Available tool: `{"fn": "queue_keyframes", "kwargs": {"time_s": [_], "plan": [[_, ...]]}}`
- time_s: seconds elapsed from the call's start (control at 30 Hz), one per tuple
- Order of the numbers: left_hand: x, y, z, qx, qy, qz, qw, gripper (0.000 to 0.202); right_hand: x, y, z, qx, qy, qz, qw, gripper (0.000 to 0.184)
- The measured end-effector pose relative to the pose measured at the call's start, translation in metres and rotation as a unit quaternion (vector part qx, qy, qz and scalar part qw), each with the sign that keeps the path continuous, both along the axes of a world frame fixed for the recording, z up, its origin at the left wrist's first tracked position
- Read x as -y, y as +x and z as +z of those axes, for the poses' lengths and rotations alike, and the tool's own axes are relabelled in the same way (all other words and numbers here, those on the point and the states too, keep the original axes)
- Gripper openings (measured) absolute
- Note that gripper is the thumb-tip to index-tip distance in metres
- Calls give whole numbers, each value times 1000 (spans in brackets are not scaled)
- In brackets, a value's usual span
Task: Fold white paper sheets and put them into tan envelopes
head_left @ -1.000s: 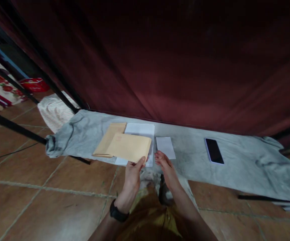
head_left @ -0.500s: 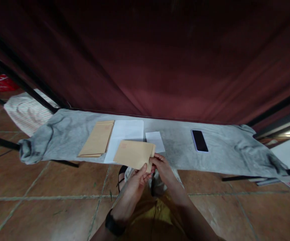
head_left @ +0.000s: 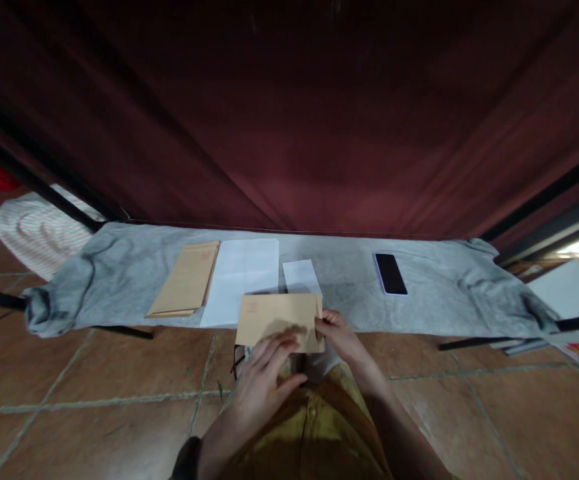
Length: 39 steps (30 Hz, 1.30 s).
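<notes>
A brown paper envelope [head_left: 274, 312] with a faint red print in its upper left corner is held in front of me, over the near edge of the cloth. My right hand [head_left: 337, 331] pinches its right end, where a flap edge shows. My left hand [head_left: 268, 373] lies over the envelope's lower side with fingers stretched out and the thumb apart. Just behind the envelope lie a small white paper [head_left: 302, 275] and larger white sheets [head_left: 247, 263]. To the left of the sheets is a stack of similar brown envelopes [head_left: 187, 277].
A grey cloth [head_left: 339, 257] covers the narrow bench. On it, to the right, lies a phone [head_left: 391, 274]. A dark red curtain [head_left: 289, 133] hangs behind the bench. Black metal bars [head_left: 554, 193] stand at both ends, and a striped cloth [head_left: 44, 230] hangs at the left.
My left hand has let go of the envelope's lower right corner and moved left, fingers spreading over it. The envelope has turned more level, and the right hand still holds its end.
</notes>
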<state>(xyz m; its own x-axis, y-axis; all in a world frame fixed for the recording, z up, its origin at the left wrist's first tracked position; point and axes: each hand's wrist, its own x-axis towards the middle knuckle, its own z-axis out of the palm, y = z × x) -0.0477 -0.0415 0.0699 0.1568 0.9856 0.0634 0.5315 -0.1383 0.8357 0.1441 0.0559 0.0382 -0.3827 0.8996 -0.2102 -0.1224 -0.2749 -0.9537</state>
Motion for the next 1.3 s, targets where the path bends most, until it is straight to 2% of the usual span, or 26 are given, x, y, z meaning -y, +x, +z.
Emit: {"fn": "queue_keyframes", "kwargs": {"time_s": [0.07,0.13,0.2,0.3,0.43,0.63,0.73,0.83,1.0,1.1,1.2,1.3], "plan": [[-15,-17,1,-160,95,-35,982,82,6,12,1,-9,-23,40,999,36],[-27,-30,-3,-253,118,-83,957,109,14,21,2,-19,-42,73,996,37],[-33,-34,-13,-275,91,-121,950,132,21,26,3,-26,-59,78,995,36],[-29,-28,-29,-255,31,-158,953,147,28,29,2,-32,-92,65,993,35],[-14,-16,-41,-239,-27,-160,957,147,27,33,-2,-24,-106,75,991,36],[3,-9,-48,-281,23,-134,950,113,22,41,0,9,-83,102,991,36],[6,-3,-52,-285,24,-114,951,115,23,40,0,17,-69,105,992,32],[5,2,-55,-280,23,-95,955,117,23,37,-2,47,-25,93,994,26],[2,0,-50,-274,36,-97,956,115,23,39,-3,70,37,88,993,19],[1,-4,-44,-268,28,-100,958,118,24,40,-8,74,63,52,994,20],[1,-6,-44,-260,20,-97,960,122,29,40,-18,109,74,-28,991,35],[1,-6,-50,-265,34,-86,960,120,35,40,-25,223,134,-92,961,36]]}}
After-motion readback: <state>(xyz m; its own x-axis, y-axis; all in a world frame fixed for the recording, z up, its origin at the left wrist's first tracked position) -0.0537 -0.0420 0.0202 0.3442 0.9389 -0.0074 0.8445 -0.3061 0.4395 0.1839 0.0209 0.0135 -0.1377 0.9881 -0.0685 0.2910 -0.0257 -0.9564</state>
